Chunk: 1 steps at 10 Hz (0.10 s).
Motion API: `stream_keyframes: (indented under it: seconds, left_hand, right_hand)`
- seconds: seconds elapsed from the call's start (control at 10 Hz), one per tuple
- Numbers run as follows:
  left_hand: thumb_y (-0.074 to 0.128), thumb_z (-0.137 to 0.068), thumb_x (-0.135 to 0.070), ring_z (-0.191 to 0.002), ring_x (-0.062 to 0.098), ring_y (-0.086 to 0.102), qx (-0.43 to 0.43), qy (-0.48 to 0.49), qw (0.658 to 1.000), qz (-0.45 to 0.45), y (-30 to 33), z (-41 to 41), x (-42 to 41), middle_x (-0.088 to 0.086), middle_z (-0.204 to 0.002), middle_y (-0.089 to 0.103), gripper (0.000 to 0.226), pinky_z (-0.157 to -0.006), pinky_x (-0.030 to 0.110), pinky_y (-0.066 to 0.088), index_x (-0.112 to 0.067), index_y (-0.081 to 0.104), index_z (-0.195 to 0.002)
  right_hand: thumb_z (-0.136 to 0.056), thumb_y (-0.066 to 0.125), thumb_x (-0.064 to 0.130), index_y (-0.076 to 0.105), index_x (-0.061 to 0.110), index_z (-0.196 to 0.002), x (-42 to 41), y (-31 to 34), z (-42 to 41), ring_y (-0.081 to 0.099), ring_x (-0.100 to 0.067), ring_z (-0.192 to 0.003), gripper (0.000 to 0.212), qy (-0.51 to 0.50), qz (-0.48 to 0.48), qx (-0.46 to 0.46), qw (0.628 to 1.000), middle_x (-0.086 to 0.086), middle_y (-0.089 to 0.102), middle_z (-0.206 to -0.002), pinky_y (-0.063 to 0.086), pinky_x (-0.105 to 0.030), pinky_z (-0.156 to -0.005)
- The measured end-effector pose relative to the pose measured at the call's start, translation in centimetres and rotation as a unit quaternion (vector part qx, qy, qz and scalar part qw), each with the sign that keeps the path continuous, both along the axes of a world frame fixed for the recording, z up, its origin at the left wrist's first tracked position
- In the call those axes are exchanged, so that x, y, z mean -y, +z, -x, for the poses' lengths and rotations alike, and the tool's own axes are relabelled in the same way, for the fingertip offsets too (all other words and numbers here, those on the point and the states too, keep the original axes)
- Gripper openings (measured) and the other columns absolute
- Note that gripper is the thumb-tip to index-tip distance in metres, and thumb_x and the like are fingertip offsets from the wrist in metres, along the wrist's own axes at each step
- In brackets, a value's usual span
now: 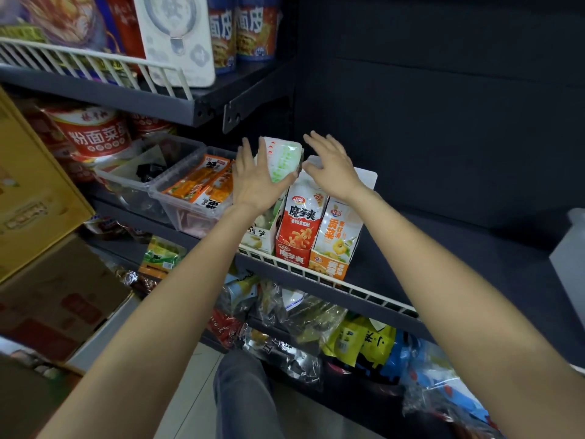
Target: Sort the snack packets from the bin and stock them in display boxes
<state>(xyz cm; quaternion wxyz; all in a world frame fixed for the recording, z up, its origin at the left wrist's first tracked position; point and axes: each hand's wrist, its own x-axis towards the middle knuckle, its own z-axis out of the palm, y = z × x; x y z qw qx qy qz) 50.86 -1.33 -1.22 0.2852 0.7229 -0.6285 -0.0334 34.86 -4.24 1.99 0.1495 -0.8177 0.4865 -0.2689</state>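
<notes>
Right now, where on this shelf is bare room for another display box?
Bare dark shelf lies right of the yellow display box, up to the back panel. Leftward it is crowded: red display box, clear bins.

Head view. My left hand (pixel 253 179) holds a stack of white-and-green snack packets (pixel 281 161) upright, thumb curled round its near edge, above the display boxes on the shelf. My right hand (pixel 329 167), just right of the stack, is spread with straight fingers; whether its fingertips touch the white box wall (pixel 367 179) beneath them cannot be told. Below both hands stand three display boxes side by side behind a white wire rail (pixel 316 275): a white-green box (pixel 258 237), a red box (pixel 299 229) and a yellow-orange box (pixel 337 237). Left of my left hand sits a clear plastic bin (pixel 190 204) with orange packets (pixel 205 182). Loose bagged snacks (pixel 361 340) lie below my forearms.
</notes>
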Motion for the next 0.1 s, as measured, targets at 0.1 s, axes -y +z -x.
stream_keyframes:
  seconds: [0.1]
  left_hand:
    - [0.052,-0.09,-0.048,-0.144,0.03,0.014,-0.03,-0.002,0.998,0.054,0.85,0.5,-1.95,0.014,-0.155,0.021,0.075,-0.115,0.041,0.014,-0.014,0.022,-0.15]
  right_hand:
    - [-0.093,0.054,0.025,0.052,0.017,-0.132,-2.88,0.43,1.09,0.038,-0.021,-0.132,0.04,-0.053,0.093,0.12,0.987,0.001,0.053,-0.136,0.03,-0.038,-0.109]
